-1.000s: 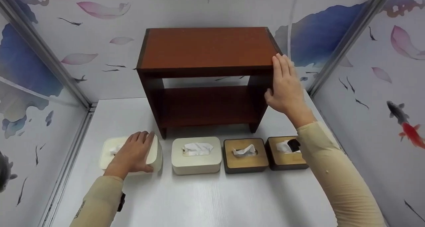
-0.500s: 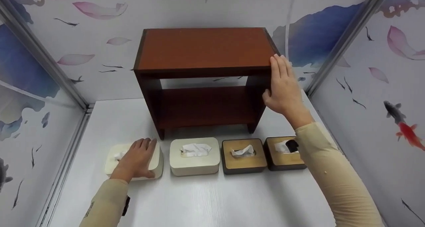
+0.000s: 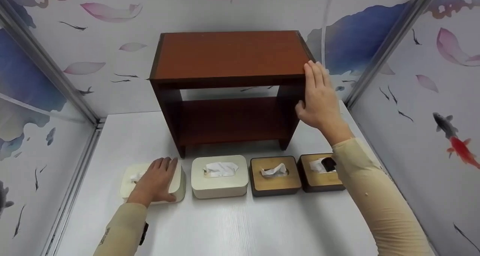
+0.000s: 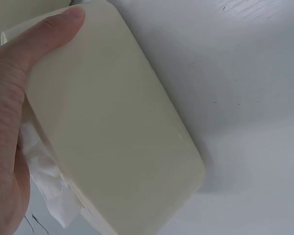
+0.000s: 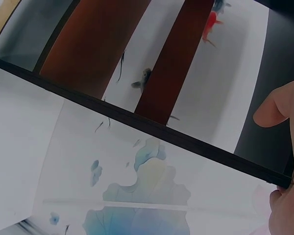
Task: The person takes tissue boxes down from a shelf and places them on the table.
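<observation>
My left hand (image 3: 155,181) holds a cream tissue box (image 4: 112,122) standing on the white table, the leftmost in a row. Its thumb lies along the front wall and the fingers reach over the lid to the far side. White tissue (image 4: 49,181) pokes out by the palm in the left wrist view. At the right side of a brown wooden shelf (image 3: 232,55), my right hand (image 3: 320,102) grips the side panel. Its fingers lie along the outer edge near the top, while the thumb (image 5: 272,112) is on the inner side.
Beside the held box stand a second cream tissue box (image 3: 219,191), a dark tissue box with a wooden lid (image 3: 275,186) and a similar wooden-lidded one (image 3: 318,179), partly behind the right sleeve. Printed panels (image 3: 423,98) enclose the table (image 3: 232,229).
The left hand and the leftmost cream box have moved a little right, towards the second cream box. My right hand has stayed on the shelf, and the view has shifted slightly.
</observation>
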A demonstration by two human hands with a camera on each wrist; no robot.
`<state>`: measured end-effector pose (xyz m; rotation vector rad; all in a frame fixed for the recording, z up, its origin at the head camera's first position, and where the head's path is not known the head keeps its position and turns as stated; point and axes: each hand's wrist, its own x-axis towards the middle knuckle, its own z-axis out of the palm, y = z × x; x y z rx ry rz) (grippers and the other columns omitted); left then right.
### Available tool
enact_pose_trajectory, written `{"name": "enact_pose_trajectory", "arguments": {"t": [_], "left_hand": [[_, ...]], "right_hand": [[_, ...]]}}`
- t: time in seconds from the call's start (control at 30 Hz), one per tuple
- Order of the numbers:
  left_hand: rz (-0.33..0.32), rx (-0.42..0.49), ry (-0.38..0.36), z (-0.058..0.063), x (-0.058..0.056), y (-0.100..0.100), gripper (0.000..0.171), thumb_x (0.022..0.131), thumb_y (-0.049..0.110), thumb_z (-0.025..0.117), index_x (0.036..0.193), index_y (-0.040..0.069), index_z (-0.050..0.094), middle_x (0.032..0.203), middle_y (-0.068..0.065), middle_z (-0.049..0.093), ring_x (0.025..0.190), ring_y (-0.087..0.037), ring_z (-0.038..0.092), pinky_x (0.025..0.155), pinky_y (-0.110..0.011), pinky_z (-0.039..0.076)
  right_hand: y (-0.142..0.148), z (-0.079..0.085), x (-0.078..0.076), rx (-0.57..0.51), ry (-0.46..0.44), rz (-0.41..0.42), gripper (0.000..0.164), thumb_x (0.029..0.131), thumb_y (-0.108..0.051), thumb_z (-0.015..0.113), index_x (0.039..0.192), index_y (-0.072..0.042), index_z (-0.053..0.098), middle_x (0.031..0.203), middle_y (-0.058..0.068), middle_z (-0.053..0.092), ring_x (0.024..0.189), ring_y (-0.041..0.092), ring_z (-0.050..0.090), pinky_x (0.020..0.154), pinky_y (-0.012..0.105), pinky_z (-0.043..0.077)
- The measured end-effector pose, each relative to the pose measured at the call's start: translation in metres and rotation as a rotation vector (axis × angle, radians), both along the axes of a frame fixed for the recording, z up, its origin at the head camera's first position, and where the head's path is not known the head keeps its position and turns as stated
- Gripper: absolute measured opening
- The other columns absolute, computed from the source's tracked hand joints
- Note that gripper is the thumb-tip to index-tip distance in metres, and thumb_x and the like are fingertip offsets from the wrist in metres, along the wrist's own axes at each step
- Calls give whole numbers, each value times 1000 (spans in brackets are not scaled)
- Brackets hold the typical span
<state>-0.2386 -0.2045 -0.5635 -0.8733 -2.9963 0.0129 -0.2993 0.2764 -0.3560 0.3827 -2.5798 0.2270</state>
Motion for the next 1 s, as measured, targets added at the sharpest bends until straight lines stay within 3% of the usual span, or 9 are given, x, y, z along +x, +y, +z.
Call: {"name": "enact_pose_trajectory", "arguments": {"t": [0.27, 0.5, 0.67, 0.8, 1.0], "left_hand": [[47, -42, 25, -1, 4, 0, 128, 53, 60, 87, 148, -2, 30, 141, -26, 44, 132, -41, 43, 113, -55, 34], [126, -97, -80, 17, 10, 4, 130, 54, 68, 82, 152, 2, 26, 154, -21, 34, 143, -39, 33, 118, -62, 19], [160, -70, -129, 37, 8, 10, 108, 73, 72, 66, 152, 7, 31, 156, -20, 34, 145, -39, 30, 119, -64, 13], [201, 10, -69, 47, 3, 12, 88, 87, 66, 53, 150, 8, 36, 153, -19, 39, 144, -38, 32, 120, -61, 15], [270, 61, -9, 60, -4, 2, 82, 92, 59, 52, 152, 7, 31, 154, -21, 35, 146, -38, 27, 121, -60, 13]], "right_hand": [[0, 1, -1, 15, -20, 2, 90, 74, -12, 61, 153, 1, 19, 160, 19, 22, 150, 36, 17, 124, 49, 16], [5, 3, -1, 48, -16, 36, 88, 76, -12, 63, 152, 1, 21, 159, 19, 23, 148, 37, 19, 123, 49, 18], [11, 4, 0, 74, -13, 56, 86, 79, -12, 63, 153, -1, 20, 160, 17, 22, 149, 36, 19, 123, 50, 18], [16, 6, 1, 71, -21, 65, 87, 82, -13, 63, 155, -4, 16, 163, 14, 16, 151, 35, 15, 123, 51, 17], [29, -1, 5, -19, -53, 38, 89, 92, -27, 60, 157, -7, 3, 165, 12, 1, 153, 32, 5, 123, 55, 11]]}}
